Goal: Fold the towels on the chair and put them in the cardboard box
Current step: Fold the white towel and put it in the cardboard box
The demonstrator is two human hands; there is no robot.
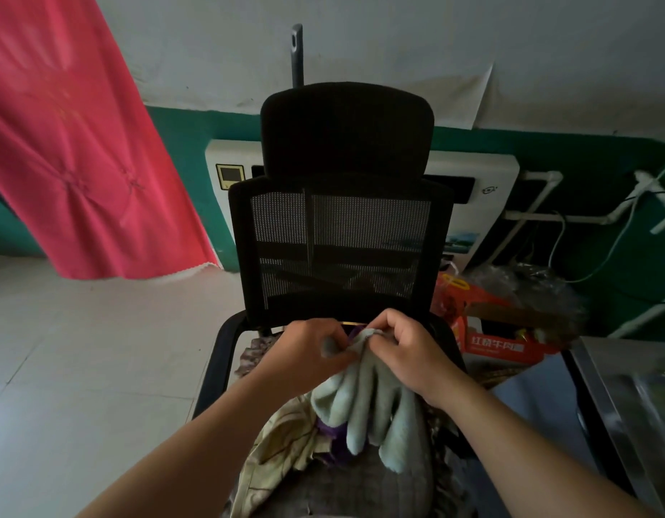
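Towel (pixel 364 401) in both hands (pixel 355 349) over chair (pixel 338 237); box (pixel 499 342) lettering blurred.

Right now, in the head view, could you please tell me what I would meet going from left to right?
Pink curtain → left hand → pale towel → right hand → orange cardboard box → white pipes.
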